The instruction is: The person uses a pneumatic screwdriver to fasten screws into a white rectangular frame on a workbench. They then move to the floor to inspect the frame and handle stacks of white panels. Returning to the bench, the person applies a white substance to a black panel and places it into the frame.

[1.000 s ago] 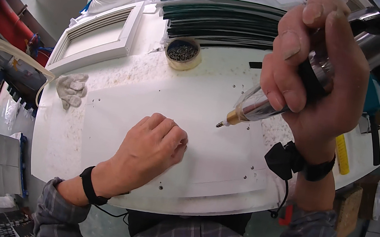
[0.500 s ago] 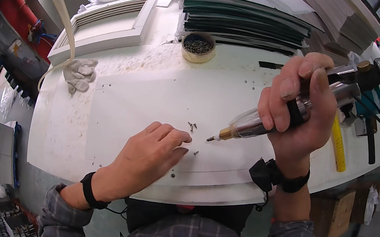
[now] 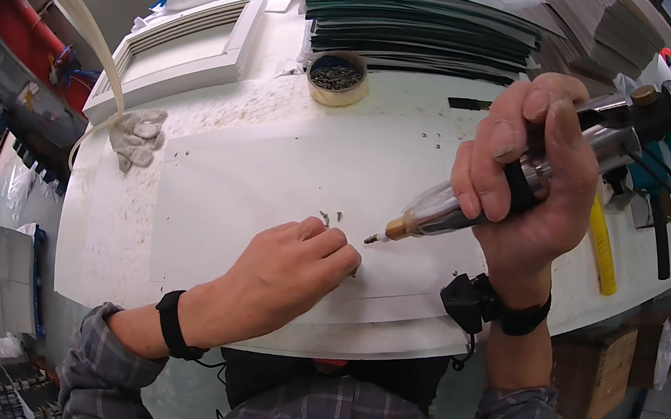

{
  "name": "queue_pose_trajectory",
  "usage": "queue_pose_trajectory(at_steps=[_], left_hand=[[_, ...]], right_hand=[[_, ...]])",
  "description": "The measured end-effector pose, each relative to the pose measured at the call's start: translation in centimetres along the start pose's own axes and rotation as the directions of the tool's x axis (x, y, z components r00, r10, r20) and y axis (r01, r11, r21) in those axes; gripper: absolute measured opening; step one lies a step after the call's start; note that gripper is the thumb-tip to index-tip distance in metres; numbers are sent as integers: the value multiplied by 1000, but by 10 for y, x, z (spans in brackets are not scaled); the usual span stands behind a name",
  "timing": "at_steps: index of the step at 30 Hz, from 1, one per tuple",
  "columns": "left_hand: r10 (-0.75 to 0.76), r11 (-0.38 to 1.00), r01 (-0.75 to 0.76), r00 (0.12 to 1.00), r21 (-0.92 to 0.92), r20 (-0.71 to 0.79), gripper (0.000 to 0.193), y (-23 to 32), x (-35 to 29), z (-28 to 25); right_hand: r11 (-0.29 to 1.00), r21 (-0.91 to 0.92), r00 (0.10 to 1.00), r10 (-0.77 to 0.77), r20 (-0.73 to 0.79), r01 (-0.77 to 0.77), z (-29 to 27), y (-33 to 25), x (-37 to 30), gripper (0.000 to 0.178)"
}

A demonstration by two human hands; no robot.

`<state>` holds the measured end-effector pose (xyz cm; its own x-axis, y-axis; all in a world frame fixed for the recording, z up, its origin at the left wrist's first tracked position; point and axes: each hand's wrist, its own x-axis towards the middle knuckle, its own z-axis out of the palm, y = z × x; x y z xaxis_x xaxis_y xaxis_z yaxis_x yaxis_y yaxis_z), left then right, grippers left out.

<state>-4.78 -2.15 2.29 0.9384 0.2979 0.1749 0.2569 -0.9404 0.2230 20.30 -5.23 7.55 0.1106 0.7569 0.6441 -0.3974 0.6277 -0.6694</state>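
My right hand (image 3: 529,166) is wrapped round a silver pneumatic screwdriver (image 3: 446,209) with a brass-coloured collar. Its bit points down and left over the white panel (image 3: 245,168) and stands apart from my left hand. My left hand (image 3: 295,265) is closed on the panel, thumb and fingers pinched on a small screw (image 3: 355,273), most of which the fingers hide. Just beyond its knuckles lie a few loose screws (image 3: 325,218). Farther off stands a round tub (image 3: 336,100) filled with screws.
Dark-edged sheets (image 3: 422,38) are stacked at the back. A white slatted frame (image 3: 232,59) and a work glove (image 3: 136,136) lie at the left. At the right are a yellow strip (image 3: 602,250) and a black-handled tool (image 3: 659,246). A cardboard box (image 3: 591,377) stands below the table edge.
My left hand has moved right, and its fingers have closed over the single screw that lay apart. The screwdriver has stayed nearly in place. The view has shifted slightly.
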Motion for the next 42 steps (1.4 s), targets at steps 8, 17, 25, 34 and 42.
queue_pose_trajectory(at_steps=[8,17,25,34,42], left_hand=[[-7,999,9,999,42,-48,21,4,7,5],[-28,1000,27,996,-12,-87,22,9,19,14],[-118,988,105,986,-116,-114,23,9,6,4],[-647,154,437,723,-886,244,10,10,-67,-4],[-594,-120,140,783,-983,184,17,19,-90,11]], right_hand=[[998,-60,998,-1,-64,-3,0,-7,-1,26],[999,-42,998,-25,-61,23,-9,-10,1,27],[1000,0,1000,3,-22,-3,-4,-17,3,27],[953,300,999,38,9,-39,32,-1,-12,30],[941,335,998,53,-13,-46,59,5,-13,29]])
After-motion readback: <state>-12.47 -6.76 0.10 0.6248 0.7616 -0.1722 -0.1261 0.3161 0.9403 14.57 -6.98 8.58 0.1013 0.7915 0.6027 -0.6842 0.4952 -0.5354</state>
